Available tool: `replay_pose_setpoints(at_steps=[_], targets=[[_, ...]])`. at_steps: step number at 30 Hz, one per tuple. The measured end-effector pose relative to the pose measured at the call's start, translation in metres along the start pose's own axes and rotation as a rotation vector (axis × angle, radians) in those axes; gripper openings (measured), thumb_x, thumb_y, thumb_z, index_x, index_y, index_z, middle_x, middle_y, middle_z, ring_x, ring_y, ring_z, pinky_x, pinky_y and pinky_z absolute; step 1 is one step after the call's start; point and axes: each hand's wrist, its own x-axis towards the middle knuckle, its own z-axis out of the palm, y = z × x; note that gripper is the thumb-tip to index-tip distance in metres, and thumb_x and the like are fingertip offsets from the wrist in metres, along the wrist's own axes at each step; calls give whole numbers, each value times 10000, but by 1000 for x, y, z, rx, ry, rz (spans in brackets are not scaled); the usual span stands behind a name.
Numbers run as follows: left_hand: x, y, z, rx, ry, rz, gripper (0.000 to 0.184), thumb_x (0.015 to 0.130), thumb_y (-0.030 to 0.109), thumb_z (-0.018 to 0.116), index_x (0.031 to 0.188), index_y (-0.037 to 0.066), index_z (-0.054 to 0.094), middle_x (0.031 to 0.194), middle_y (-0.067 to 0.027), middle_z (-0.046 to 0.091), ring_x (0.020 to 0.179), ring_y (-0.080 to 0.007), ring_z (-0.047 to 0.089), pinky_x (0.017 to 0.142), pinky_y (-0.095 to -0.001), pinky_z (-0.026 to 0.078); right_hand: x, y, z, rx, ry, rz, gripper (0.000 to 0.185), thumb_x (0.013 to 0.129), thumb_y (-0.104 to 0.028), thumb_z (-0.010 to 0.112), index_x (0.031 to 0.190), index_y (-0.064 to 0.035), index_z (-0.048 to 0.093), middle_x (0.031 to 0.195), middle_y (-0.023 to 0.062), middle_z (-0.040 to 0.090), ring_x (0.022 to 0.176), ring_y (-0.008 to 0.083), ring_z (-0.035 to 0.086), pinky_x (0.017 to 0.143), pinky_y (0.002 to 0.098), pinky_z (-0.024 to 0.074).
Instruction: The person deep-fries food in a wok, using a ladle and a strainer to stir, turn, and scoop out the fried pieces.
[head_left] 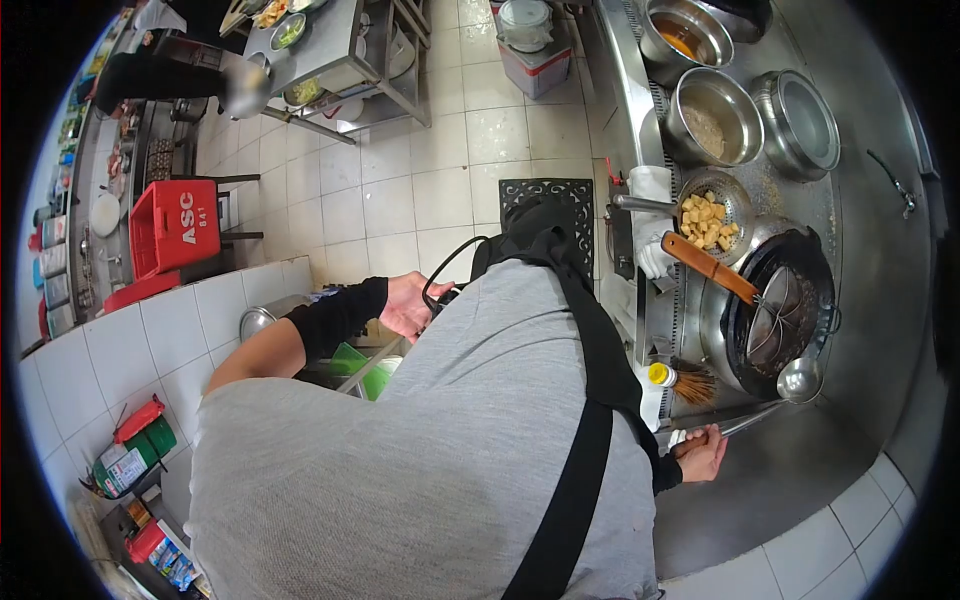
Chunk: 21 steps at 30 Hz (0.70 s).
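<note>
Right hand [703, 456] curls around the ladle [799, 381], whose long handle presumably keeps it clear of the wok [813, 295]; left hand [405, 304], half-curled at the waist, hides its hold: can't tell.

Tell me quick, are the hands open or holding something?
Left hand: beside the black cord; fingers partly hidden, so I can't tell.
Right hand: closed, seemingly holding the ladle by its handle.

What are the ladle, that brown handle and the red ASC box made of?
The ladle looks like metal, probably stainless steel: silvery with bright glints. The brown handle seems smooth wood, from its warm colour. The red ASC box is likely plastic: evenly coloured, looks moulded.
</note>
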Motion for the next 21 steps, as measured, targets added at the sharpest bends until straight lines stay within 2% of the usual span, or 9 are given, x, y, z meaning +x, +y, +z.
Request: replay_pose_setpoints(at_steps=[5,8,12,14,16,17,21], targets=[[2,2,-28,-80,77,-9,377,956,335,605,1275,135,606,1239,-142,662,1110,-343,639,950,-549,528,-1,3,1,8,12,33,443,849,-10,718,1258,62,563,758,130,657,479,173,540,405,289,433],[0,-4,-28,-22,173,58,377,959,354,619,1266,135,616,1283,-145,645,1156,-329,618,999,-508,502,1,12,0,0,29,32,478,842,-5,719,1286,62,554,760,126,656,481,167,536,401,287,420],[-17,-12,4,-83,129,13,411,1001,409,571,1287,116,607,1300,-156,635,1219,-313,587,1042,-494,461,-9,22,5,27,63,19,527,833,5,719,1319,84,530,739,117,645,473,158,518,402,291,406],[-16,-17,-42,82,134,22,465,1000,419,568,1346,109,570,1324,-144,626,1235,-290,582,1045,-481,456,-14,24,8,39,72,26,570,835,11,712,1356,93,497,716,108,632,473,151,508,407,293,409],[-16,-31,-49,320,386,150,531,1005,409,555,1439,108,496,1376,-119,607,1257,-263,571,1043,-448,456,-19,30,10,50,87,22,579,837,12,709,1367,90,489,704,100,623,473,148,503,407,292,409],[-16,-36,-25,485,340,241,608,991,415,569,1484,83,447,1434,-93,575,1280,-240,554,1052,-413,448,-25,27,16,64,102,28,589,842,5,706,1382,84,485,689,89,608,470,144,495,406,290,411],[-20,-62,-52,780,485,437,504,968,355,601,1361,49,521,1289,-68,611,1145,-190,568,960,-362,461,-20,44,11,43,110,26,605,856,8,687,1414,86,469,729,99,611,480,142,496,407,291,417]])
